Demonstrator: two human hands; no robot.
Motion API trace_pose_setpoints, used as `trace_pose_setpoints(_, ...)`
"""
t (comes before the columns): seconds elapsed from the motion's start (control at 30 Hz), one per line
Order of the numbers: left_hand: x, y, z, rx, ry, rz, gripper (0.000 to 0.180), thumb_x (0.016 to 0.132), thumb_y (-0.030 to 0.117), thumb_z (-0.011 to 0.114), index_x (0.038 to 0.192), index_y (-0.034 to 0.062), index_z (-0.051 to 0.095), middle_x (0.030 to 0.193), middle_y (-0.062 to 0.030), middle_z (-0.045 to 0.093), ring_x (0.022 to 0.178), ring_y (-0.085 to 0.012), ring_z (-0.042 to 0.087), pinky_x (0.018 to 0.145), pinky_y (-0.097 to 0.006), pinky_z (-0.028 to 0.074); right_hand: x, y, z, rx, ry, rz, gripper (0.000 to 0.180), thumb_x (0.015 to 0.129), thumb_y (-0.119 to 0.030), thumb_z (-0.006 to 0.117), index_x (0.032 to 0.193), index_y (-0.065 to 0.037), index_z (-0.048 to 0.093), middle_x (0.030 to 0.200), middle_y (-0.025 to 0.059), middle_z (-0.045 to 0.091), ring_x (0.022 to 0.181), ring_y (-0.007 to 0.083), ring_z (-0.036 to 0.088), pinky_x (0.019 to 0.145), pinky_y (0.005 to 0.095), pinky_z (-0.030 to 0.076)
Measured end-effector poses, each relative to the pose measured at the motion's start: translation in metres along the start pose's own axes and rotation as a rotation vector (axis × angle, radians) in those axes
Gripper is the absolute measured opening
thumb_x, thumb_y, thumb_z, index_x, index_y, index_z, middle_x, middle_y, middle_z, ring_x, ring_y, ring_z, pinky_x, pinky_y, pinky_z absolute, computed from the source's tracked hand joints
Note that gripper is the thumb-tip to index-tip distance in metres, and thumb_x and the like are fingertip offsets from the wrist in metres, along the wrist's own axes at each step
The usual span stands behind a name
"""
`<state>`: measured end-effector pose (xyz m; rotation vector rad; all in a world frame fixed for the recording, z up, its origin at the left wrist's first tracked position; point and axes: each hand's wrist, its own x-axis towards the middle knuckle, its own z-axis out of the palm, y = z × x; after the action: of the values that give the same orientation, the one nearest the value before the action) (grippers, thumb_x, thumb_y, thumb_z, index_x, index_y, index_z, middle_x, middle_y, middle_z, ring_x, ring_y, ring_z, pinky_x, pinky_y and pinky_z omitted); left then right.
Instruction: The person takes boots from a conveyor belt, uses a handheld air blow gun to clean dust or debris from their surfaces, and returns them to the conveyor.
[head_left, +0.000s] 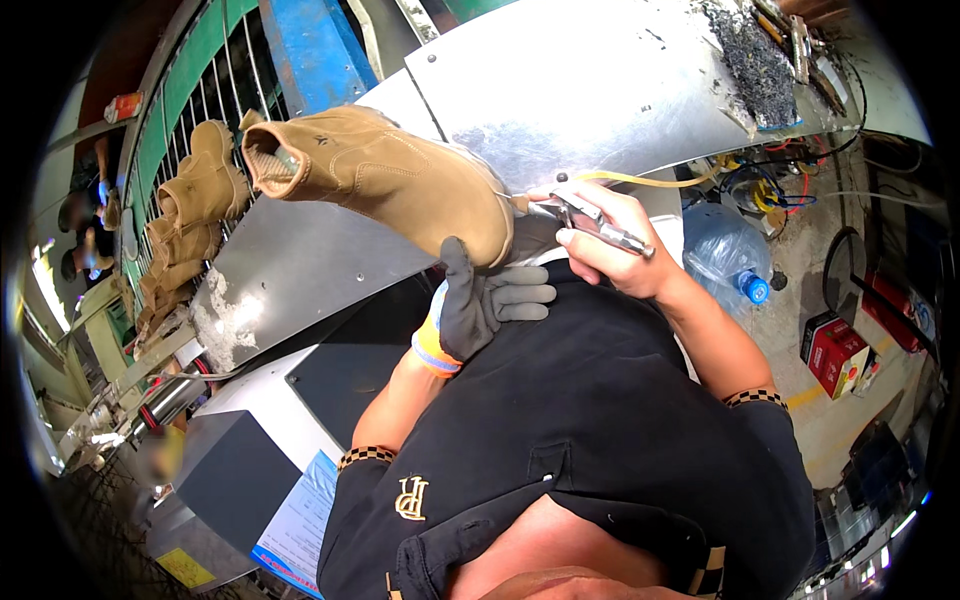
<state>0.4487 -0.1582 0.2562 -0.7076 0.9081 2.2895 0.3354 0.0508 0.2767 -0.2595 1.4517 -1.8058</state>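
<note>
A tan leather ankle boot (400, 180) lies on its side on the metal worktop, its opening to the left and its toe toward me. My left hand (480, 300), in a grey-palmed work glove with an orange and blue cuff, is at the toe. Its fingers are stretched out, and the raised thumb is against or just beside the leather. My bare right hand (615, 240) is closed around a silver metal hand tool (585, 218) with a lever-like part. The tool's narrow tip points left, close to the boot's sole edge; whether it touches cannot be made out.
Several tan boots (205, 185) stand along a wire rack at left. A yellow hose (650, 181) crosses the pale metal worktop's (590, 100) near edge. Dark shavings (745, 65) lie at far right. A large clear-blue water bottle (722, 255) and a red box (835, 352) are at right.
</note>
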Motion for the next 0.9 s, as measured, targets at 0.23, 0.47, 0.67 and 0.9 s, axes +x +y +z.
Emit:
trace_pose_setpoints(0.23, 0.030, 0.005, 0.015, -0.048, -0.170, -0.048, 0.102, 0.081, 0.080, 0.034, 0.141, -0.0025, 0.037, 0.118, -0.0224, 0.063, 0.106, -0.0322, 0.066, 0.089, -0.043, 0.056, -0.009, -0.031, -0.005, -0.055, 0.103, 0.050, 0.035, 0.085, -0.009, 0.058, 0.119, 0.002, 0.060, 0.063, -0.0009, 0.052, 0.049, 0.0063, 0.049, 0.047, 0.0246, 0.040)
trace_pose_setpoints(0.47, 0.060, 0.017, 0.051, 0.003, -0.283, 0.019, 0.118, 0.075, 0.088, 0.029, 0.140, -0.0103, 0.034, 0.120, -0.0217, 0.061, 0.104, -0.0296, 0.065, 0.091, -0.037, 0.054, -0.016, -0.020, -0.003, -0.111, 0.240, -0.058, 0.034, 0.088, -0.010, 0.060, 0.120, 0.002, 0.058, 0.061, -0.0023, 0.051, 0.049, 0.0049, 0.048, 0.046, 0.0232, 0.039)
trace_pose_setpoints(0.67, 0.064, 0.020, 0.052, 0.028, -0.285, 0.069, 0.111, 0.078, 0.086, 0.028, 0.134, -0.0083, 0.043, 0.121, -0.0212, 0.060, 0.101, -0.0274, 0.066, 0.091, -0.037, 0.054, -0.017, 0.006, 0.010, -0.270, 0.371, -0.177, 0.046, 0.082, -0.004, 0.058, 0.128, 0.000, 0.055, 0.064, -0.0011, 0.052, 0.057, 0.0034, 0.044, 0.054, 0.0213, 0.036)
trace_pose_setpoints(0.9, 0.069, 0.019, 0.043, 0.055, -0.293, 0.094, 0.098, 0.087, 0.079, 0.025, 0.136, -0.0045, 0.044, 0.124, -0.0170, 0.059, 0.110, -0.0201, 0.061, 0.096, -0.032, 0.049, -0.022, 0.028, 0.025, -0.543, 0.442, -0.468, 0.051, 0.078, 0.002, 0.058, 0.129, 0.001, 0.054, 0.061, 0.0017, 0.055, 0.052, 0.0046, 0.048, 0.051, 0.0202, 0.039)
